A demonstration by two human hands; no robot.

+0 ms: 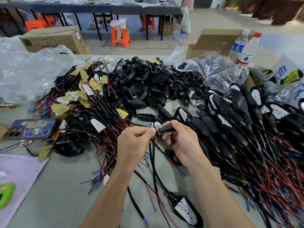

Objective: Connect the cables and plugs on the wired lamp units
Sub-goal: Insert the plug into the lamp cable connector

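Note:
My right hand [181, 142] grips a small black plug sleeve [165, 129] between thumb and fingers at the table's middle. My left hand [133, 142] pinches thin red and black wires [155, 130] right at the sleeve's left end. Black cables [153, 162] hang down from both hands. One of them runs to a lamp unit [185, 209] with a white LED board in a black shell, lying near the front edge.
A heap of wired LED boards [85, 102] lies left, empty black housings [141, 83] behind, assembled lamp units [243, 116] right. A phone [31, 129] and pink paper [18, 178] sit at left. Plastic bags, two bottles [246, 48] and cardboard boxes stand at the back.

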